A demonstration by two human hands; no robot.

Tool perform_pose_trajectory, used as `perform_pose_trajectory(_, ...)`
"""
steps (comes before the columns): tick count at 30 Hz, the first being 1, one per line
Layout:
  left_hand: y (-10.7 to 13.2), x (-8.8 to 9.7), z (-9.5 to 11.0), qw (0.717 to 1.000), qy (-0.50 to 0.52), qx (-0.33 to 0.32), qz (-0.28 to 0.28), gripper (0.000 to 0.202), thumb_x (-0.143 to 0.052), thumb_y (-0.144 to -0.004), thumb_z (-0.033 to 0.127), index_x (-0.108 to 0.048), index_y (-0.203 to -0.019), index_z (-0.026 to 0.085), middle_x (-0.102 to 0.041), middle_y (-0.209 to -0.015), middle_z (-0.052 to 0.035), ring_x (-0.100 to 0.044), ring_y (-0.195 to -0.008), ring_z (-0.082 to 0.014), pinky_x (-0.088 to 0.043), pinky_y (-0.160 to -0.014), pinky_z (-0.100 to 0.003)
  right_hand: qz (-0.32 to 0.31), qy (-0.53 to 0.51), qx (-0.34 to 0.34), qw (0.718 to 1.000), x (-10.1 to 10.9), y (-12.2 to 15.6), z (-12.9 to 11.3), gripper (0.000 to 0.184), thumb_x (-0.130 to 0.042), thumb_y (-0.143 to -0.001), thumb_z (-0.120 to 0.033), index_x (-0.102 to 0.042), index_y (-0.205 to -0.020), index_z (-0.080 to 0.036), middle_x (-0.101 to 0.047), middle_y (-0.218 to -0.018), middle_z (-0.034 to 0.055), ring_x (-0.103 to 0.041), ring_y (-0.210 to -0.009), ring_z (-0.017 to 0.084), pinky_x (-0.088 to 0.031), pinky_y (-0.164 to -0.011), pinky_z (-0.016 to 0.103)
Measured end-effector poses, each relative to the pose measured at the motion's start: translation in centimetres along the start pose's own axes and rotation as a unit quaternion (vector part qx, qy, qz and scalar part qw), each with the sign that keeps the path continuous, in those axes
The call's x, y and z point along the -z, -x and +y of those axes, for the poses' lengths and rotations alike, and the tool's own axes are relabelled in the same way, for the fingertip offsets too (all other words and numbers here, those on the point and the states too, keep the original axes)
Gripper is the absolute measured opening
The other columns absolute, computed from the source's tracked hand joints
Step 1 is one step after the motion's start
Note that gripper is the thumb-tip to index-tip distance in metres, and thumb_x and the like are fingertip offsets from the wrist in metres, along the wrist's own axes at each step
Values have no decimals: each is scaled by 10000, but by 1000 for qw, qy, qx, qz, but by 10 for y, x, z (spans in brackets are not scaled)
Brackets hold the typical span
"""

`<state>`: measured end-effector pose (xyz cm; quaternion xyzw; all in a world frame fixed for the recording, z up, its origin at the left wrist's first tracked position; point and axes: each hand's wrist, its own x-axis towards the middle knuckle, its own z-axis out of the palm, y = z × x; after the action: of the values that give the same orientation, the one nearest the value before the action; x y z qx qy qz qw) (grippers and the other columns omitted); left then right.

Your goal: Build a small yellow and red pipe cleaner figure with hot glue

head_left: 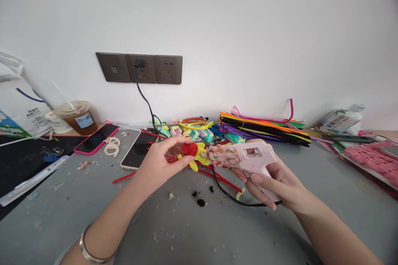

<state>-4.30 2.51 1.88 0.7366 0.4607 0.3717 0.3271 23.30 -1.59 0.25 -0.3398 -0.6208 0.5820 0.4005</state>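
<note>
Between thumb and fingers, my left hand (166, 157) grips a pipe-cleaner figure (189, 149) with a coiled red body and yellow loops at its right side. My right hand (280, 182) is closed around the handle of a pale pink glue gun (253, 157). Grimy residue with colored fluff coats the gun's front end. Its nozzle points left and meets the yellow loops; whether the tip touches them I cannot tell. Below and behind the figure lie loose red pipe cleaners (228, 183). A black cord (230, 196) runs under the gun.
Behind my hands lie a bundle of colored pipe cleaners (264, 129) and several small pastel pieces (202, 134). Phones (96, 140), an iced drink cup (77, 118) and a white coil (111, 147) stand left. A bottle (340, 119) lies right. Wall sockets (141, 68) hold a plug. Black fluff (200, 202) dots the table.
</note>
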Motion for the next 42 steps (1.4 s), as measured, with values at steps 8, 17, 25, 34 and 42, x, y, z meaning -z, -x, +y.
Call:
perform_pose_trajectory(8,-1,0,-2,1000,-20,-8,2,284,-682,-834,363,-697,-1100,266,-746,-1110,-33,-693,-961,-216,-548,-815,-293,-12,0,23,1000,2,2,1,308,-583,-971,-359,-409,-1213,-280,-618,-888,11,-435,-351,23,-304,-391,205)
perform_pose_trajectory(17,-1,2,-7,999,-38,-21,1,291,-670,-847,402,-691,-1106,273,-744,-1107,-41,-690,-1005,-248,-548,-866,-334,-27,-23,45,998,0,-1,3,312,-569,-984,-359,-390,-1228,-283,-604,-881,6,-423,-359,15,-232,-376,180)
perform_pose_trajectory(25,-1,4,-9,998,-50,-33,-22,249,-660,-855,349,-671,-1098,298,-726,-1160,-6,-662,-1081,-226,-507,-961,-332,-39,-63,67,995,3,-1,-1,263,-559,-996,-347,-425,-1218,-297,-602,-900,-11,-388,-357,-19,-211,-383,166)
perform_pose_trajectory(34,-1,4,-9,998,-44,-44,-29,243,-663,-851,317,-666,-1093,297,-722,-1164,-2,-657,-1100,-221,-483,-1000,-326,-60,-62,54,995,4,0,-2,260,-555,-998,-322,-421,-1220,-309,-605,-903,-12,-401,-364,-13,-206,-384,164)
perform_pose_trajectory(42,0,5,-7,997,-41,-50,-39,236,-657,-852,280,-661,-1087,303,-723,-1148,7,-665,-1079,-204,-487,-985,-305,-57,-58,46,996,8,1,0,296,-560,-990,-340,-417,-1248,-316,-617,-894,4,-377,-355,-6,-189,-368,164)
